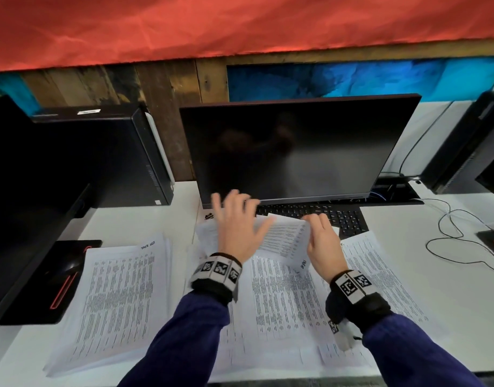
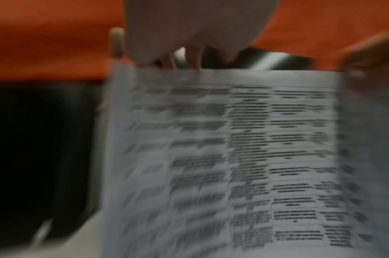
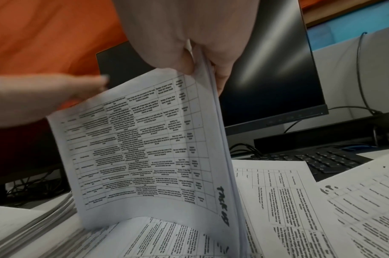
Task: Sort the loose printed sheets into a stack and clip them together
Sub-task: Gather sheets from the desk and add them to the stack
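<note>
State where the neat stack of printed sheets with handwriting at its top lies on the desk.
In the head view, the neat stack lies on the white desk at the person's left, between the black mouse pad and the loose sheets.

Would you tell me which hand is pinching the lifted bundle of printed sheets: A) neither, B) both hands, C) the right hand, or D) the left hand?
C: the right hand pinches the lifted sheets at their top edge, while the left hand is spread open.

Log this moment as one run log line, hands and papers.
right hand: pinches raised sheets | left hand: open beside them | neat stack: on desk, left | clip: not visible
</note>
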`<state>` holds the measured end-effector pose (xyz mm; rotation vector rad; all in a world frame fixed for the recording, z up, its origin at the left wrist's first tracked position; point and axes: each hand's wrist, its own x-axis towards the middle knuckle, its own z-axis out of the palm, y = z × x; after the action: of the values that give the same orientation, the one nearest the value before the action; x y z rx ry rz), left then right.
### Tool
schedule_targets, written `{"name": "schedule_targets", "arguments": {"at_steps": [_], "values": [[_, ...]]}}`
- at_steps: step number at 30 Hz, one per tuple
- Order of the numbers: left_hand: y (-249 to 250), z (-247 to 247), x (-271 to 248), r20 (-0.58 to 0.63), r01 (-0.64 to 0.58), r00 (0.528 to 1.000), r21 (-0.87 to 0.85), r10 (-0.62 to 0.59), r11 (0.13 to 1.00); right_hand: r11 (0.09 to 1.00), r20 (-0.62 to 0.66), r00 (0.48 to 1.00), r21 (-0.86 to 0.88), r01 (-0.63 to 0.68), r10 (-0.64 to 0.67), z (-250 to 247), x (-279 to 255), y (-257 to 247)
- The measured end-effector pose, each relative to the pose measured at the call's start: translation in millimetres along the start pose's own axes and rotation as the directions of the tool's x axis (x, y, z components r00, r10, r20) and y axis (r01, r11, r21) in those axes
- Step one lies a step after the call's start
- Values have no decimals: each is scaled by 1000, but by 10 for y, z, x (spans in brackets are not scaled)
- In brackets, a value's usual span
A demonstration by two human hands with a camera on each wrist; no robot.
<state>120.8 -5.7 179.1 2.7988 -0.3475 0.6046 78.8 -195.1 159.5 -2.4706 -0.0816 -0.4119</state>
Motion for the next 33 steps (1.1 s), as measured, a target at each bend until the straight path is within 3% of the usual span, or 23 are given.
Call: {"name": "schedule_targets", "arguments": {"at_steps": [2, 4, 7, 9, 11, 12, 14, 16, 18, 20, 24, 28, 33], "values": [[272, 40, 46, 194, -230, 954, -8, 227, 973, 1000, -10, 1000, 11, 0, 0, -3, -2, -6], [443, 63, 80, 316, -258, 921, 61, 227, 964, 1000, -25, 1000, 20, -9, 9, -3, -5, 12], [461, -47, 98, 308, -226, 935, 133, 177, 965, 973, -126, 983, 204, -110, 137, 13, -65, 103], [351, -211, 105, 237, -195, 955, 48, 178, 980, 881, -144, 926, 388, -272, 349, 58, -140, 214], [161, -388, 116, 172, -97, 977, -153, 124, 983, 708, -22, 842, 553, -439, 539, 106, -190, 291], [50, -460, 118, 168, -9, 984, -280, 58, 960, 605, 76, 815, 631, -486, 575, 108, -196, 284], [-164, -571, 98, 203, 169, 978, -596, -57, 785, 414, 275, 796, 736, -535, 538, 79, -161, 180], [-302, -614, 21, 241, 269, 963, -800, -123, 536, 322, 383, 824, 786, -528, 417, 40, -77, -5], [-351, -600, -102, 237, 305, 949, -861, -208, 406, 319, 350, 871, 829, -460, 346, 56, 16, -125], [-331, -543, -239, 196, 310, 922, -890, -334, 335, 345, 272, 907, 858, -381, 322, 61, 62, -239], [-288, -321, -504, 131, 308, 851, -909, -508, 282, 422, 232, 926, 838, -345, 297, 146, 15, -419], [-303, -99, -686, 154, 393, 819, -852, -552, 346, 438, 327, 887, 779, -448, 326, 416, -110, -391], [-413, 175, -856, 273, 507, 744, -825, -611, 249, 412, 454, 798, 688, -597, 397, 704, -224, -248]]}}
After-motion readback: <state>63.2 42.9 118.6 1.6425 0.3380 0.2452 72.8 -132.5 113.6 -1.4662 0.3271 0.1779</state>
